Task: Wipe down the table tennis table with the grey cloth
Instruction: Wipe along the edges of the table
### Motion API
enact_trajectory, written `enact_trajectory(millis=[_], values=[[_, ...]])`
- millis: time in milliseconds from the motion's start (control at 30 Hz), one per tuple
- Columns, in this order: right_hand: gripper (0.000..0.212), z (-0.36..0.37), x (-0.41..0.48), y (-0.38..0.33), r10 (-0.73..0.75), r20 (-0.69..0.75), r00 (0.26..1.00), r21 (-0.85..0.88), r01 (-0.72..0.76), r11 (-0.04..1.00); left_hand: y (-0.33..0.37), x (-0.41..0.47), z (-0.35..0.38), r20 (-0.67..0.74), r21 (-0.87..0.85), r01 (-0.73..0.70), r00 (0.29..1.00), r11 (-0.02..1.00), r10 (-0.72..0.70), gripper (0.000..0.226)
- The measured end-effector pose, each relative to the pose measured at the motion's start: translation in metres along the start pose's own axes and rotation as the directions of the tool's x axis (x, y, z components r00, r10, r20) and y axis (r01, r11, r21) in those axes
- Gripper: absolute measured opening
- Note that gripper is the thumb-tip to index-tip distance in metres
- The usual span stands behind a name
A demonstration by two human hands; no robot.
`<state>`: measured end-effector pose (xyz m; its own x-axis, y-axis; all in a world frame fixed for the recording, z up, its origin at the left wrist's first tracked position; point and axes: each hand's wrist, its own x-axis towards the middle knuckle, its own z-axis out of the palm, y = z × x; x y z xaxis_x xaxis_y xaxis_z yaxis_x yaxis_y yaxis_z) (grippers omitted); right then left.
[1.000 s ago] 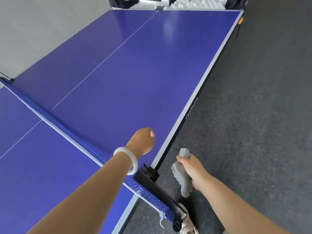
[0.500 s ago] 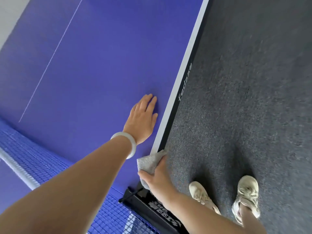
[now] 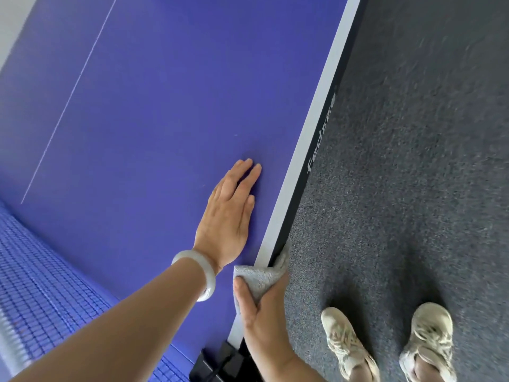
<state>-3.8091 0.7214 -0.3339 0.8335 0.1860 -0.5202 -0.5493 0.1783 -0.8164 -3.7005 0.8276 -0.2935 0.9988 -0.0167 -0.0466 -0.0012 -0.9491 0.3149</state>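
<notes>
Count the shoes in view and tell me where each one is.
2. The left shoe is on the carpet, just right of the right hand gripping the grey cloth; the right shoe is further right. Both run off the bottom edge.

A dark grey carpet (image 3: 413, 188) covers the floor and fills the right side of the view. Its pile is short and flecked with lighter specks, and it blurs towards the upper right corner. The only furniture in sight is the counter (image 3: 165, 106), blue-topped, with a white border strip (image 3: 300, 150) and a dark side rail whose pale lettering is too smeared to read. A blue net (image 3: 41, 285) crosses its lower left, fixed by a black clamp (image 3: 217, 365) at the edge. The upper left corner shows a pale grey-white surface (image 3: 8, 31); floor or wall cannot be told. Light is soft and even, with dim shadow on the carpet along the rail.
</notes>
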Motion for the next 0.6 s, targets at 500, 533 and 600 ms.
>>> enact_trajectory(millis=[500,533,600], values=[[0.072,-0.016,0.041,-0.008,-0.172,0.033,0.984,-0.088,0.175,0.981,0.009,0.057,-0.014,0.052,0.155,-0.096,0.995,0.983,0.089,0.045],[0.071,-0.015,0.04,-0.009,-0.176,0.009,0.984,-0.069,0.176,0.982,0.01,0.065,-0.012,0.056,0.164,-0.107,0.993,0.981,0.099,0.047],[0.073,-0.013,0.039,-0.014,-0.193,-0.037,0.98,-0.053,0.191,0.98,0.01,0.074,-0.007,0.043,0.149,-0.098,0.995,0.984,0.093,0.05]])
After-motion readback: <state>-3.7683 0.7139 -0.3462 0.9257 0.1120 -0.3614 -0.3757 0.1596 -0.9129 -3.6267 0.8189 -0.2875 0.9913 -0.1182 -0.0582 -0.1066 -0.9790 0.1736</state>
